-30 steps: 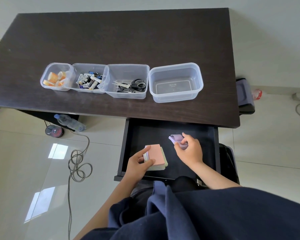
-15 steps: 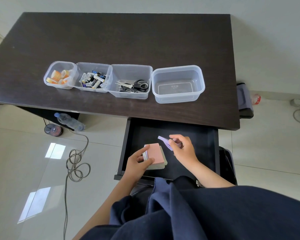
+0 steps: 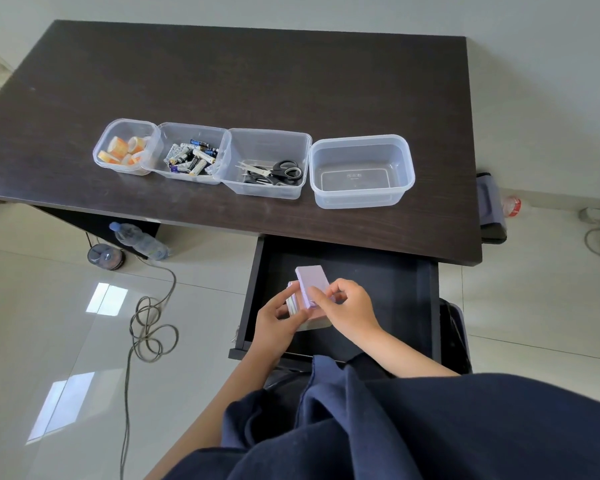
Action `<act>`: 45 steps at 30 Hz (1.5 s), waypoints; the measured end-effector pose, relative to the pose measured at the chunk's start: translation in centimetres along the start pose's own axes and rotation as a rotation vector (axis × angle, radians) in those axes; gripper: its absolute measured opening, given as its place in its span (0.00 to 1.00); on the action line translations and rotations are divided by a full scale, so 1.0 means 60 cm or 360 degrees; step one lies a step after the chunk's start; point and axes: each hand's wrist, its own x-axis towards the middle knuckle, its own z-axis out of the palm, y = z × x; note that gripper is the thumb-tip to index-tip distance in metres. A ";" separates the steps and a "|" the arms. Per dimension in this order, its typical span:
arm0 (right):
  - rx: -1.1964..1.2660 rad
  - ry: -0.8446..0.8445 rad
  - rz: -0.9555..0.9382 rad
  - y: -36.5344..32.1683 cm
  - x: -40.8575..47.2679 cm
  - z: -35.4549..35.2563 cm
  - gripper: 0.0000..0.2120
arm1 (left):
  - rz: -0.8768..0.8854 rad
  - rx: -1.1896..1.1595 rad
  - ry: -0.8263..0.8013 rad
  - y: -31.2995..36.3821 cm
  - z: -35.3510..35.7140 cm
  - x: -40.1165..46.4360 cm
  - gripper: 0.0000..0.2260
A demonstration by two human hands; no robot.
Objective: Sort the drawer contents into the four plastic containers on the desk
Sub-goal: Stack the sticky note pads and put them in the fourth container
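Over the open black drawer [image 3: 426,306], my left hand [image 3: 278,323] grips a stack of sticky-note pads [image 3: 316,323]. My right hand [image 3: 350,310] holds a lilac sticky-note pad [image 3: 310,280] lying on top of that stack. Four clear plastic containers stand in a row on the dark desk [image 3: 257,81]: one with tape rolls [image 3: 123,148], one with batteries [image 3: 191,157], one with scissors [image 3: 278,171], and an empty one [image 3: 361,171] at the right.
A water bottle [image 3: 139,240] and a disc spindle [image 3: 105,258] lie on the tiled floor under the desk's left side. A grey cable [image 3: 149,327] coils on the floor left of the drawer. A dark case [image 3: 490,209] sits right of the desk.
My right hand has carried the lilac pad leftward from the drawer's middle onto the stack held by my left hand. The stack stays in place.
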 end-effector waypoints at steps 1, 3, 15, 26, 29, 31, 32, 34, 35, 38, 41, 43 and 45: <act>0.0026 -0.0014 0.0025 0.001 0.000 0.001 0.17 | 0.0021 0.0012 0.0003 0.001 -0.001 0.000 0.23; 0.0062 0.0007 0.0074 0.000 0.001 0.000 0.16 | 0.0052 0.0025 0.0002 0.004 -0.003 -0.001 0.23; 0.0544 -0.0194 0.0368 -0.006 0.014 -0.028 0.19 | -0.0098 -0.0215 -0.0052 0.007 -0.022 -0.003 0.23; 0.0550 -0.0476 0.0521 -0.004 0.012 -0.024 0.17 | -0.0028 -0.0195 -0.0159 0.016 -0.018 -0.009 0.24; 0.0542 -0.0536 0.0548 0.002 0.013 -0.022 0.17 | -0.0005 -0.0166 -0.0204 0.016 -0.018 -0.012 0.24; 0.0573 -0.0526 0.0533 0.003 0.013 -0.023 0.17 | -0.0005 -0.0162 -0.0225 0.022 -0.015 -0.014 0.22; 0.0588 -0.0521 0.0525 0.003 0.013 -0.024 0.16 | -0.0009 -0.0165 -0.0230 0.026 -0.013 -0.015 0.21; 0.0598 -0.0515 0.0508 0.002 0.015 -0.027 0.16 | -0.0011 -0.0161 -0.0232 0.032 -0.010 -0.016 0.20; 0.0594 -0.0515 0.0498 0.001 0.015 -0.028 0.16 | -0.0004 -0.0150 -0.0231 0.035 -0.008 -0.016 0.20; 0.0587 -0.0517 0.0469 0.000 0.015 -0.032 0.21 | 0.0023 -0.0123 -0.0212 0.040 -0.002 -0.014 0.23; 0.0668 -0.0544 0.0447 -0.005 0.017 -0.040 0.34 | -0.0001 -0.0165 -0.0238 0.049 0.002 -0.013 0.22; 0.0709 -0.0600 0.0423 -0.011 0.018 -0.048 0.40 | -0.0020 -0.0180 -0.0272 0.056 0.003 -0.010 0.20; 0.0681 -0.0652 0.0369 -0.021 0.018 -0.057 0.39 | -0.0027 -0.0178 -0.0301 0.064 0.003 -0.007 0.21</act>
